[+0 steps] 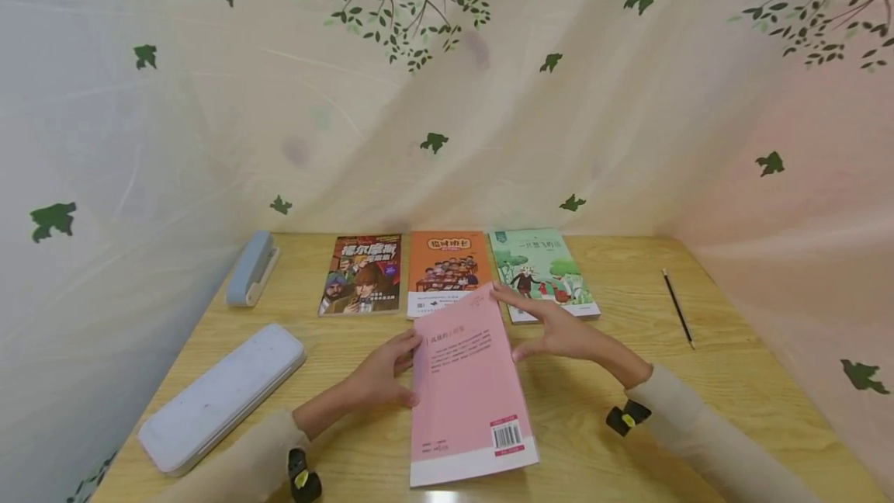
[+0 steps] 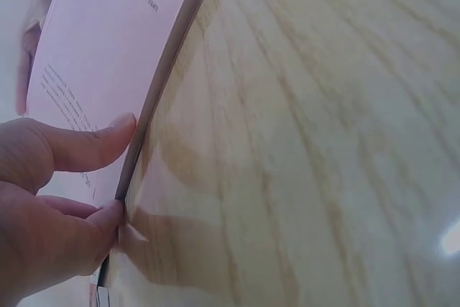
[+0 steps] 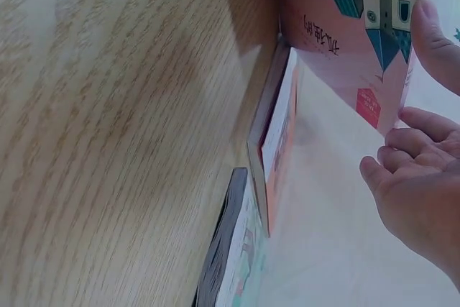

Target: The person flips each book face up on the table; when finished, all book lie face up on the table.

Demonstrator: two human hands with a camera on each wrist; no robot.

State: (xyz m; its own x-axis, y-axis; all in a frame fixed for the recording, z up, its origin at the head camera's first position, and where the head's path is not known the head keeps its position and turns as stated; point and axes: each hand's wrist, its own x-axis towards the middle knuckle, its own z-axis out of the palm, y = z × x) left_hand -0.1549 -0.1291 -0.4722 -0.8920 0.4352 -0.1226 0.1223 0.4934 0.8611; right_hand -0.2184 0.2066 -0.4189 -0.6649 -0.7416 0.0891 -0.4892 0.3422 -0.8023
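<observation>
A pink book (image 1: 464, 386), back cover with barcode upward, is tilted over the table, its far end raised. My left hand (image 1: 380, 371) holds it by its left edge; in the left wrist view the thumb (image 2: 108, 141) lies by the spine, fingertips just beyond. At the far right corner my right hand (image 1: 562, 332) holds the book's other edge between thumb and fingers. The right wrist view shows the front cover (image 3: 352, 41) with drawn houses. Behind lie an orange book (image 1: 450, 262), partly hidden by the pink one, and a green book (image 1: 541, 270).
A dark comic-style book (image 1: 363, 274) completes the row at the back. To the left lie a white case (image 1: 223, 394) and a blue-and-white stapler-like object (image 1: 251, 270). A black pencil (image 1: 677, 305) is at the right. Printed cloth (image 1: 349, 146) hangs around the wooden table (image 1: 594, 425).
</observation>
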